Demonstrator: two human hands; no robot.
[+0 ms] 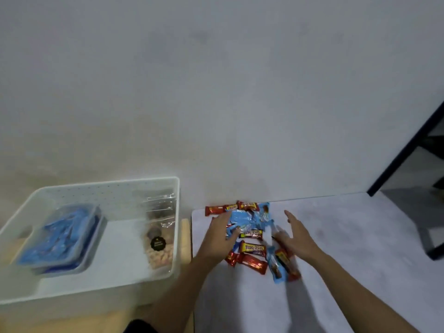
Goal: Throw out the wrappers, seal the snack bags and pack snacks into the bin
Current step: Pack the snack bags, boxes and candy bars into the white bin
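Grip released on both: left hand [222,233] flat on the snack pile [253,234], right hand [298,234] spread just beside. Pile sits at far-left corner of table [348,248], open room rightward; bin [177,212] just left. Right fingertips [281,235] blurred.

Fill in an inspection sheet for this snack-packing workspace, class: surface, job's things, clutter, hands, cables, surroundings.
Surface: white tabletop beside a wooden surface that bears the bin.
Job's things: white bin holds a lidded clear container of blue packets and a clear bag of pale snacks; pile of snack bars, red and blue, lies on the tabletop.
Clutter: nothing seen.
Hands: left hand rests on the pile's blue wrappers; right hand open at the pile's right side, blurred.
Cables: nothing seen.
Surroundings: plain wall; black frame at right.
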